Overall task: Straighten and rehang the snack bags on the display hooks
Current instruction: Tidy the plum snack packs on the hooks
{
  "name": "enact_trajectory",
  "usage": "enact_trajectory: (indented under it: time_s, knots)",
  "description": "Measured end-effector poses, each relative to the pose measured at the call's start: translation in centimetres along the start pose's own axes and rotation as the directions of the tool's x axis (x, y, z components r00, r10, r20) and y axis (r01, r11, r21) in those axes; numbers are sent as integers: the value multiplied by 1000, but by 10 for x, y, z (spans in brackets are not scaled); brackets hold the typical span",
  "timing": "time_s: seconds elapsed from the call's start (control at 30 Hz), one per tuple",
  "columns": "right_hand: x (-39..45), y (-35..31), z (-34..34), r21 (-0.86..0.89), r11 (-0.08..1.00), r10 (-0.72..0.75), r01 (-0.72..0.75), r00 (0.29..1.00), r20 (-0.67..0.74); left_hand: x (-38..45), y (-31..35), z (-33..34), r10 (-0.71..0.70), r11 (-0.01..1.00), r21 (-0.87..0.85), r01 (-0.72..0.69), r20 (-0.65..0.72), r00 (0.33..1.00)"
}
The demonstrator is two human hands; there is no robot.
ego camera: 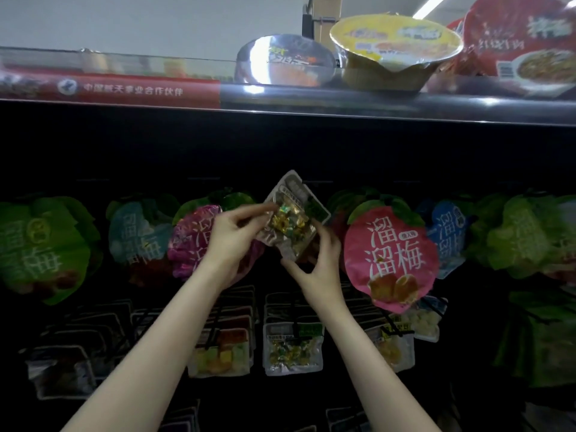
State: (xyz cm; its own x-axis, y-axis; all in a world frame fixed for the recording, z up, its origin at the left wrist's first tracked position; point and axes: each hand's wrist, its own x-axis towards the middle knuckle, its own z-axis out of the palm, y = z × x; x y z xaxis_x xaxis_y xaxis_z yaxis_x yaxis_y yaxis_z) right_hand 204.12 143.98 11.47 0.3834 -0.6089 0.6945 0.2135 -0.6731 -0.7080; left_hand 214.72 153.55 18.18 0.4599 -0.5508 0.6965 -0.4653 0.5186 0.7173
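A small clear snack bag (pixel 294 215) with gold and green wrapped candies is held tilted in front of the dark hook wall, between two rows of hanging bags. My left hand (pixel 232 241) pinches its left edge with thumb and fingers. My right hand (pixel 314 263) grips its lower right corner from below. A matching clear bag (pixel 293 349) hangs straight on a hook in the lower row, directly beneath. The held bag's hang hole and any hook behind it are hidden in the dark.
The upper row holds round plum-snack bags: green (pixel 40 244), teal (pixel 138 235), purple (pixel 190 238), pink (pixel 391 257), blue (pixel 447 235). Clear bags (pixel 223 353) fill the lower hooks. Noodle bowls (pixel 396 51) stand on the shelf (pixel 343 101) overhead.
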Motion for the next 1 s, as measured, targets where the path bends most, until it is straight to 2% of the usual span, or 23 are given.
enact_trajectory:
  time_s: [0.1,0.17,0.23,0.3,0.4,0.47,0.57,0.63,0.7,0.77,0.87,1.0]
  knots:
    - [-4,-23,-9,182,983,-20,16,1000,19,-3,20,-14,-134,953,-257,158,110,985]
    - [-6,-38,-21,234,971,-56,51,998,16,-11,27,-27,-206,917,-306,256,186,961]
    - [-9,-52,-36,244,968,-81,63,994,68,-26,25,-38,-254,912,-269,309,218,942]
    - [-16,-58,-50,208,978,-56,18,982,182,-43,19,-45,-295,908,-230,350,240,925]
    - [-32,-51,-61,136,983,67,-123,932,355,-67,7,-44,-341,898,-197,394,255,905]
    - [-49,-41,-68,29,983,150,-180,888,435,-88,-5,-39,-366,899,-130,418,301,881]
    - [-81,-17,-81,-105,955,288,-277,780,555,-126,-32,-33,-435,893,78,444,407,803]
    - [-107,2,-87,-182,927,367,-327,705,607,-151,-50,-28,-518,851,176,495,440,734]
    - [-128,18,-83,-252,908,418,-334,692,589,-169,-66,-21,-581,811,232,538,436,687]
    - [-142,34,-70,-332,894,439,-302,745,502,-178,-80,-14,-604,797,338,500,426,674]
    - [-147,47,-44,-395,864,458,-313,814,357,-179,-97,-1,-557,771,567,289,382,737]
    - [-140,57,-26,-389,853,478,-347,819,318,-173,-109,6,-508,671,728,139,315,802]
